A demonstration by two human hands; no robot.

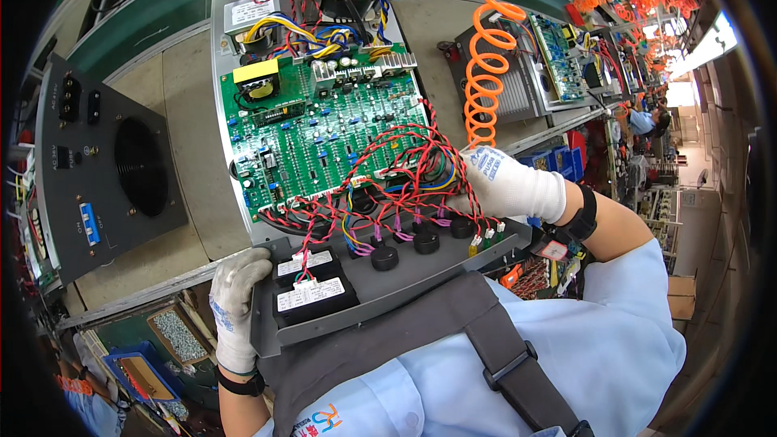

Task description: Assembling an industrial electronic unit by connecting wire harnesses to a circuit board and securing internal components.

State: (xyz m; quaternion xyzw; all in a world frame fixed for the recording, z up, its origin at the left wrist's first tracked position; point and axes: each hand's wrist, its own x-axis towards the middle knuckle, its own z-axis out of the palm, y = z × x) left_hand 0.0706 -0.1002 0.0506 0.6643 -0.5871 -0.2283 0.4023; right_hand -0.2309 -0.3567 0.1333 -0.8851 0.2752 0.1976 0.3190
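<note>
In a white work glove, my left hand [236, 307] grips the left end of a dark grey metal panel [421, 269] tilted against my body. The back of the panel carries two black meter modules with white labels [312, 295] and several round black knobs [384, 257]. My gloved right hand [510, 184] is closed at the bundle of red and black wires [421, 158] above the panel's right end; its fingertips are partly hidden by the wires. These twisted wires link the panel to a large green circuit board [332, 133] in an open metal chassis.
Transformers [252, 12] stand behind the board. A dark housing with a fan opening [109, 170] sits to the left. A coiled orange air hose [483, 73] hangs at the right beside another open unit [558, 57]. Blue bins [558, 163] and a tray of screws [178, 336] lie below bench level.
</note>
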